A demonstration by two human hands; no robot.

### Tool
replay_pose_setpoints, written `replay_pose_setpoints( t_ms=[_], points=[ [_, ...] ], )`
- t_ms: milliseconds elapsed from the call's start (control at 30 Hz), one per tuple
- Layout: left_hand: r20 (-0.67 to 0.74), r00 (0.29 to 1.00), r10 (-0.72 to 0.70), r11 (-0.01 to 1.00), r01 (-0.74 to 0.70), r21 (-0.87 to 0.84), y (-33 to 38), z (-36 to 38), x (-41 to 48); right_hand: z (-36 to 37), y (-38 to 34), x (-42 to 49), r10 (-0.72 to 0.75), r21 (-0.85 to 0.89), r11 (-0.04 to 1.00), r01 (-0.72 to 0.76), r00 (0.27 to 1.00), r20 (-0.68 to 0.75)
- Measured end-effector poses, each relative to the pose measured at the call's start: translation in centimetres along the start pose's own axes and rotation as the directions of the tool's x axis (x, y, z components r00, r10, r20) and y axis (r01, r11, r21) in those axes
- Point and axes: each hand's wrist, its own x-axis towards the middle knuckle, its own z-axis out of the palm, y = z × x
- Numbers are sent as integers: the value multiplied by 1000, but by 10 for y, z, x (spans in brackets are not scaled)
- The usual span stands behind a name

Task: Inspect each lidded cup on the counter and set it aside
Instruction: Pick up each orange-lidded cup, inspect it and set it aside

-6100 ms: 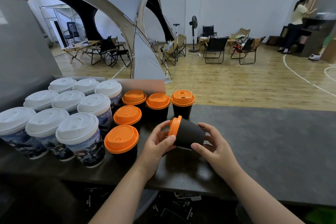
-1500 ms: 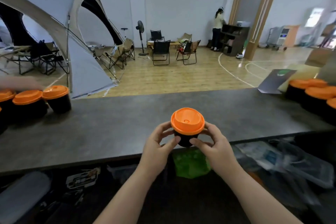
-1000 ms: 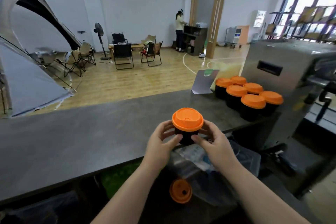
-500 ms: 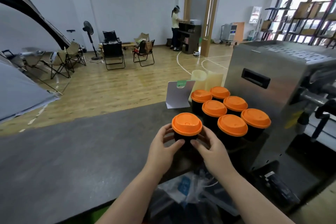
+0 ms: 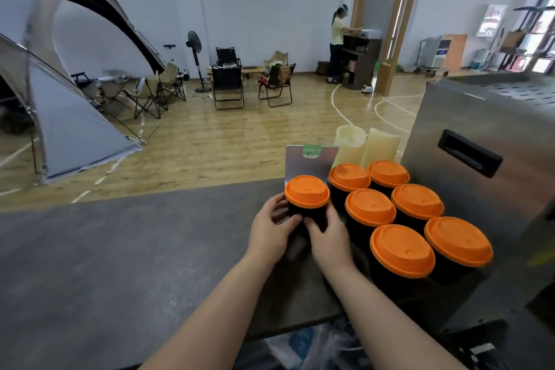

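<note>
Left hand (image 5: 270,234), right hand (image 5: 328,238) grip cup (image 5: 307,192).

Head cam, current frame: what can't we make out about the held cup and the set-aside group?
Head view only.
held cup base: hidden behind left hand and right hand; contact with counter unclear.
Contents of every cup: orange lids cover them.
set-aside cups, walls: mostly masked by neighbouring lids.
steel machine: cut off by right edge.
</note>
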Motion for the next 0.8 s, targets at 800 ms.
replay_pose_setpoints(
  t_ms=[800],
  points=[
    [-22, 1000, -9, 1000, 9, -1, -20, 17, 27, 8, 24, 33, 89, -96, 991, -88, 996, 9]
  ],
)
